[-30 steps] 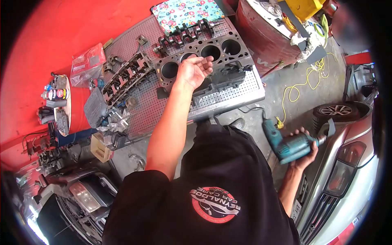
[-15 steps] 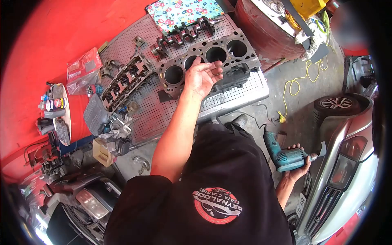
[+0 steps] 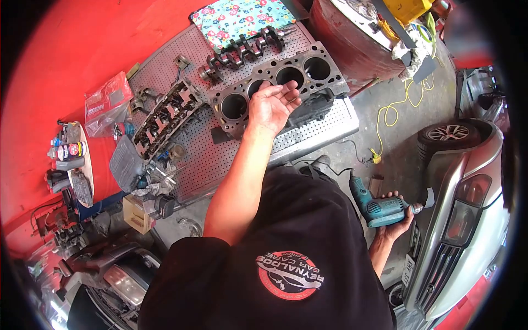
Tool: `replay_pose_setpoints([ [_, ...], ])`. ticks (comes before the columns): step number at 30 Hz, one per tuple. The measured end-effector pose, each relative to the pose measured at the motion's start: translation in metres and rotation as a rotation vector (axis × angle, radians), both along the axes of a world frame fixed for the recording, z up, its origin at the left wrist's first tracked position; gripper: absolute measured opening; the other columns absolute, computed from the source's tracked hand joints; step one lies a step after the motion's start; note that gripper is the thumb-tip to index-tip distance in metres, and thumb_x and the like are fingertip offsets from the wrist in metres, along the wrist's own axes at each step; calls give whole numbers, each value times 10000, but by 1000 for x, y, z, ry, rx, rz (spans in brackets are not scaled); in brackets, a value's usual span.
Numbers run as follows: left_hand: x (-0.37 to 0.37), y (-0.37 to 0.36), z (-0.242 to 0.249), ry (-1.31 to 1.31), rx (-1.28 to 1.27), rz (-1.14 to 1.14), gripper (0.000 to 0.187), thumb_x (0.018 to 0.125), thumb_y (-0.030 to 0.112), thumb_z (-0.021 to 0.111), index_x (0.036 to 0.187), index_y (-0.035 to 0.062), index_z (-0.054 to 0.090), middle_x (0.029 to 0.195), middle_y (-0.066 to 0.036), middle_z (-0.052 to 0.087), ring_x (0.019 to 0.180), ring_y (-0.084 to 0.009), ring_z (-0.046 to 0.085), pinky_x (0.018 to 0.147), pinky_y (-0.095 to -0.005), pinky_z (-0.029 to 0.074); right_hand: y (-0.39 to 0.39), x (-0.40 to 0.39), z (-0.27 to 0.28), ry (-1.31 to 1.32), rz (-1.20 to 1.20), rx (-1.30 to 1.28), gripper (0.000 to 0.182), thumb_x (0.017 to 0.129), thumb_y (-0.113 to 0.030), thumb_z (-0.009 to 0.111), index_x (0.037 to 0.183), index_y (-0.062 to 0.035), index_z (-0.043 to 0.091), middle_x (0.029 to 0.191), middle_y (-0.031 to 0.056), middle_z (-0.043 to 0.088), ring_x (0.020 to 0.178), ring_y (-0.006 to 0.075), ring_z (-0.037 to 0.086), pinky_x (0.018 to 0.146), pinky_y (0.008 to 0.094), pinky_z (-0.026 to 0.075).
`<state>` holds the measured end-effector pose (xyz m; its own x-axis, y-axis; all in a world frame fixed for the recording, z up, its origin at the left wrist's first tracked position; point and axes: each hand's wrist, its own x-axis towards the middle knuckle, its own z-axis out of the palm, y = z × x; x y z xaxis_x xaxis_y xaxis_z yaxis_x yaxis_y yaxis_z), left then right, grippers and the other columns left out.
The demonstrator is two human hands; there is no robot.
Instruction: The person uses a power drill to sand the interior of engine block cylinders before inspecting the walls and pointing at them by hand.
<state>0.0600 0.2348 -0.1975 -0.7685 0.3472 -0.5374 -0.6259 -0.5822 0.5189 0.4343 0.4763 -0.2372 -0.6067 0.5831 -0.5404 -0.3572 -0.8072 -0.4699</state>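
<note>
My left hand (image 3: 275, 107) is palm up over the near side of the engine block (image 3: 228, 85), fingers apart and slightly curled, holding nothing. It hides part of one cylinder bore; several round bores show in the block's top face. Off to the right, my right hand (image 3: 400, 225) is wrapped from below around the front end of a teal power drill (image 3: 385, 212), close to its chuck. The drill's handle points up and away, with a cord at its end. A grey flat piece (image 3: 430, 198) sticks out at the chuck.
The block stands on a perforated metal table (image 3: 203, 165) with a crankshaft (image 3: 242, 52), a cylinder head (image 3: 168, 118) and a floral cloth (image 3: 242, 22). A red drum (image 3: 352, 47) stands beyond. Right are a yellow cord (image 3: 388, 118) and a car (image 3: 467, 220).
The whole view has shifted slightly. The drill in my right hand has shifted a little to the left in view, while my left hand stays over the block in nearly the same pose.
</note>
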Motion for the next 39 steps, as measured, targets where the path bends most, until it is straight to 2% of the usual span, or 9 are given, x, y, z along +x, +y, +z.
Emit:
replay_pose_setpoints([
  [1,1,0,1,-1,3,0,192,895,35,537,975,147,403,1070,-227,675,897,-339,679,798,-508,546,0,0,1,-5,-6,0,462,893,-400,612,1131,-4,616,1142,151,624,1075,316,605,988,502,469],
  [4,3,-2,2,5,8,-10,103,895,44,560,911,136,515,1095,-237,685,931,-352,679,842,-513,548,0,0,2,-24,-22,1,453,891,-399,615,1121,-8,616,1136,147,623,1064,315,605,986,501,471],
  [7,5,0,6,-17,-51,8,133,893,51,563,958,147,498,1095,-233,684,923,-352,680,838,-512,547,1,1,0,-24,-23,-1,455,890,-400,617,1122,-8,617,1138,150,623,1066,317,605,985,500,472],
  [10,4,1,4,22,-60,-25,289,896,40,533,1072,162,339,1056,-235,670,871,-342,685,781,-511,550,1,0,-2,-26,-23,-5,453,890,-399,618,1117,-6,617,1137,153,624,1065,318,604,984,500,473],
  [19,1,5,3,-26,-85,4,190,889,52,547,829,154,398,1027,-219,688,862,-340,684,786,-506,546,1,1,-4,-4,-3,7,453,895,-395,618,1114,1,616,1142,159,625,1070,323,605,985,503,471],
  [22,0,4,2,-32,-53,5,192,893,55,546,831,160,398,1029,-221,688,870,-339,681,794,-507,543,1,3,-3,-9,-8,7,452,902,-396,613,1117,1,615,1145,160,624,1076,322,604,987,507,468],
  [25,2,3,3,-18,-44,-1,108,893,73,558,801,123,532,1060,-218,693,909,-337,677,843,-501,538,2,9,-6,-3,-17,-4,471,891,-383,623,1142,14,598,1172,177,631,1101,337,609,1010,522,459],
  [34,5,4,7,-10,-95,-7,83,897,80,559,866,148,523,1048,-214,699,896,-340,683,836,-507,537,0,16,-8,22,-13,-12,477,899,-377,627,1158,23,598,1175,180,644,1101,348,621,1016,539,462],
  [39,4,1,2,-20,-96,-24,102,899,87,558,855,156,497,1046,-213,701,892,-343,684,831,-512,534,-2,18,-10,3,-25,-22,484,896,-376,636,1161,27,597,1175,179,648,1099,349,622,1014,540,466],
])
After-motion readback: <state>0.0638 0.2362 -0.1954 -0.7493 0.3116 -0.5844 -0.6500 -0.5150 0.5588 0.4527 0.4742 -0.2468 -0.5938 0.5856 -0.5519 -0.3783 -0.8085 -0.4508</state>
